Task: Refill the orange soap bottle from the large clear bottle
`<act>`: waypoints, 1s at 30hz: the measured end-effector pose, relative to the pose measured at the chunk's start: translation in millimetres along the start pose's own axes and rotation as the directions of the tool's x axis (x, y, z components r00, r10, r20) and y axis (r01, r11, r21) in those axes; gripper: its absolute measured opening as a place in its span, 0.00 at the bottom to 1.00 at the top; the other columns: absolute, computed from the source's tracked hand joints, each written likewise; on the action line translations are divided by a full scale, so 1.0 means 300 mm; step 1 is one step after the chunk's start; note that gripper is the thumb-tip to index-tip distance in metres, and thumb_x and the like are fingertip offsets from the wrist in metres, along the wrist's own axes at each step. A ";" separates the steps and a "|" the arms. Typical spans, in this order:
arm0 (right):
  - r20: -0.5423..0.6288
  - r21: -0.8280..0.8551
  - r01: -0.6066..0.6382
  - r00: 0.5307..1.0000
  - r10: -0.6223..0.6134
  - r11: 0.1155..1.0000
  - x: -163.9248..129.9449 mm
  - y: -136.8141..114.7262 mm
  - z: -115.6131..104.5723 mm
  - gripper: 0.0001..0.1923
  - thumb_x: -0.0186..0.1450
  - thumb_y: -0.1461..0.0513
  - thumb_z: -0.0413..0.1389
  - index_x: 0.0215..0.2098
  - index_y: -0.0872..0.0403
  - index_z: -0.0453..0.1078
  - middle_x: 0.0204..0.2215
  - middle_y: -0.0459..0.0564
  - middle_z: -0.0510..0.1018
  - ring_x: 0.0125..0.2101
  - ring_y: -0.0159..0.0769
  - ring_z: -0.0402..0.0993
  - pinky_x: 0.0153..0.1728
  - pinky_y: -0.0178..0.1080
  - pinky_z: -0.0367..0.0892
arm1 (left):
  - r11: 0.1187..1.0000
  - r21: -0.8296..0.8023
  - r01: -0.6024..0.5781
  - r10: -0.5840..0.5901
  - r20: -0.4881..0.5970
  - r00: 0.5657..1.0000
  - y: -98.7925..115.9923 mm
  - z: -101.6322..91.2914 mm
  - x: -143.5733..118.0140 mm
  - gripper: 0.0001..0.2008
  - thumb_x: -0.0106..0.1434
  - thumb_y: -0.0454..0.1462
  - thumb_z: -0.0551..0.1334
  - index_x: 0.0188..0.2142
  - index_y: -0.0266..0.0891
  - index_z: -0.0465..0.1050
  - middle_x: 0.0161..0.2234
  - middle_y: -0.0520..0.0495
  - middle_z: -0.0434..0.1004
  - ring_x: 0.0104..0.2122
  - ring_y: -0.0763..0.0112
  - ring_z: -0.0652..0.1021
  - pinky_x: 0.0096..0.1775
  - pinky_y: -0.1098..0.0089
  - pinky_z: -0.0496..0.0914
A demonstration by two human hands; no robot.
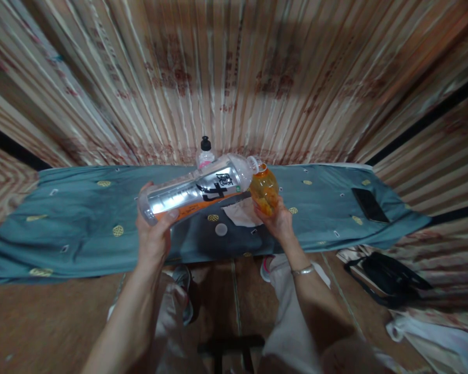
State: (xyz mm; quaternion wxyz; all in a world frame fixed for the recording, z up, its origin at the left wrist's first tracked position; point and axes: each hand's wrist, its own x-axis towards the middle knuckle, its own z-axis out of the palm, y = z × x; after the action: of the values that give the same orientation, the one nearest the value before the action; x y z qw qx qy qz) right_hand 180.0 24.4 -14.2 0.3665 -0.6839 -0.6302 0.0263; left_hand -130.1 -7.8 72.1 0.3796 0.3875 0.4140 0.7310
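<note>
My left hand [154, 236] grips the base of a large clear plastic bottle [197, 189] with black characters on its label, tipped almost level with a little orange liquid along its lower side. Its neck points right into the mouth of a small round bottle [264, 191] of orange liquid, which my right hand [277, 221] holds from below. Both are held above a table covered by a blue-green cloth [74, 223]. A white bottle cap [221, 229] and a crumpled white tissue [242, 213] lie on the cloth under the bottles.
A small bottle with a black cap [205, 151] stands at the table's back edge. A dark phone [369, 204] lies at the right end of the cloth. A black bag [390, 280] rests on the floor at right. A striped curtain [234, 78] hangs behind.
</note>
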 end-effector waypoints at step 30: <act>-0.011 0.019 0.004 1.000 -0.004 1.000 -0.001 -0.003 -0.001 0.39 0.62 0.40 0.57 0.58 0.61 0.64 0.41 0.64 0.83 0.38 0.51 0.82 0.40 0.48 0.76 | 0.996 0.070 -0.050 0.049 0.024 0.999 0.015 0.013 -0.004 0.38 0.43 0.45 0.77 0.55 0.49 0.69 0.46 0.48 0.78 0.46 0.60 0.79 0.55 0.57 0.71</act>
State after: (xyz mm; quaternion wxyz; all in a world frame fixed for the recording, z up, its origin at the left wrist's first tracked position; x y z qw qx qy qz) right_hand 179.5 23.9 -13.6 0.3766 -0.6795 -0.6291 0.0277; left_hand -127.3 -9.1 77.2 0.3520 0.4191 0.4257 0.7206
